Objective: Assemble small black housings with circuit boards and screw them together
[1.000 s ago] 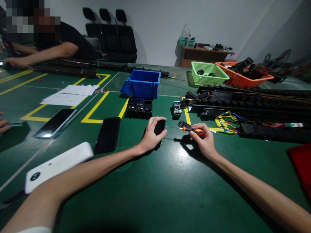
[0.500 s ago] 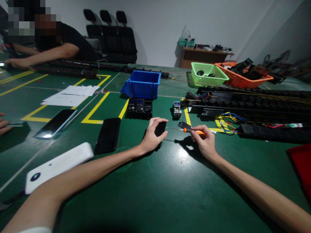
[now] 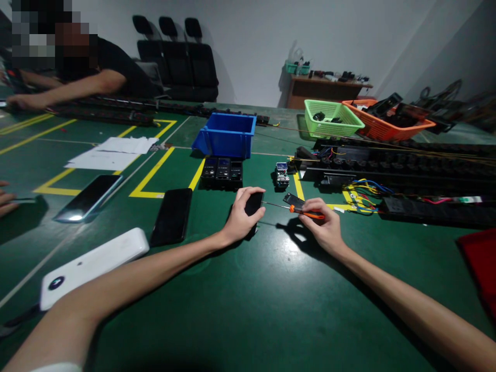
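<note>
My left hand is wrapped round a small black box-like part just above the green table. My right hand holds an orange-handled screwdriver, its thin shaft pointing left to the side of the black part; whether the tip touches cannot be made out. Behind the shaft lies a flat black piece. Farther back stand a small silver and blue module and a row of black modules in front of a blue bin.
Left of my hands lie a black phone, a white device, another phone and papers. Wired black rails lie at right, before green and orange baskets. A person leans over the table at far left.
The screwdriver and my right hand have shifted slightly left, and the handle now slants down to the right. My left hand has barely moved with the black part.
</note>
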Tool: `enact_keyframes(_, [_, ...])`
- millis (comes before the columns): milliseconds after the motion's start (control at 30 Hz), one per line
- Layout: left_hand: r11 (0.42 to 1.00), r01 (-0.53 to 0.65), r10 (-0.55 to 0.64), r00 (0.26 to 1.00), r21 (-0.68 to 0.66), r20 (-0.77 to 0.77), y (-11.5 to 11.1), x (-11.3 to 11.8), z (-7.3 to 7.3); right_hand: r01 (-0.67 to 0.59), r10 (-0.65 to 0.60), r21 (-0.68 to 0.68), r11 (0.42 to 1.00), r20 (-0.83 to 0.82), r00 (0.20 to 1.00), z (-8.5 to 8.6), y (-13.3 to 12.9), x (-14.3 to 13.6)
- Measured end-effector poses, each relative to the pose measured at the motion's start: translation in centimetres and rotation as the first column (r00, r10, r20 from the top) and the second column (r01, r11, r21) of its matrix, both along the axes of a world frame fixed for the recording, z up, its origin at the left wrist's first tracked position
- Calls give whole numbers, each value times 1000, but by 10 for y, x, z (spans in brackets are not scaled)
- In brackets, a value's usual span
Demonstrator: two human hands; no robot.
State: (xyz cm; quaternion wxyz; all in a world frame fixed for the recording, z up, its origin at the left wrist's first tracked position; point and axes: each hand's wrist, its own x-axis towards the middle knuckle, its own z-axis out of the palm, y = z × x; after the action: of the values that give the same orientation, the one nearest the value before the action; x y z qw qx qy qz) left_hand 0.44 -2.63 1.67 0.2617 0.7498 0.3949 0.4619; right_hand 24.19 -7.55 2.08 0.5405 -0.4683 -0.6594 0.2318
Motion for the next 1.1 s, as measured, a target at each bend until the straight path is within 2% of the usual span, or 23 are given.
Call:
enact_keyframes(167, [1000, 2, -2, 1000, -2, -1, -1, 0, 0, -29, -1, -222, 975, -134, 991, -1, -2, -1])
enact_keyframes(267, [1000, 11, -11, 1000, 9, 0, -1, 0, -1, -42, -2, -295, 955, -145, 989, -2, -1, -1])
enact_keyframes(333, [1000, 15, -15, 1000, 16, 0, -1, 0, -1, 2, -34, -278, 960, -108, 994, -3, -1, -1])
enact_keyframes(433, [1000, 14, -14, 1000, 16, -6, -1, -1, -1, 67, -72, -138, 988, -35, 997, -3, -2, 0])
enact_keyframes(567, [1000, 12, -12, 1000, 16, -4, -2, -1, 1, 45, -46, 61, 997, 11, 999, -1, -3, 0])
enact_keyframes(700, [999, 22, -22, 1000, 24, 3, -2, -1, 0, 18, -24, 130, 991, 41, 999, -1, -4, 0])
enact_keyframes(800, [999, 19, -19, 1000, 26, 11, -1, -2, -1, 17, -21, 95, 995, 45, 999, -3, -5, 0])
enact_keyframes(967, [1000, 0, 0, 1000, 23, 8, -2, -1, -1, -22, 21, -202, 979, -9, 1000, -4, -7, 0])
enact_keyframes(1033, [999, 7, -7, 1000, 31, 7, -3, -1, -1, -2, 4, -194, 981, 8, 1000, -3, -6, -1])
enact_keyframes(1100, [1000, 11, -11, 1000, 30, 5, -3, -1, 0, 24, -20, -97, 995, 47, 999, -2, -6, -1])
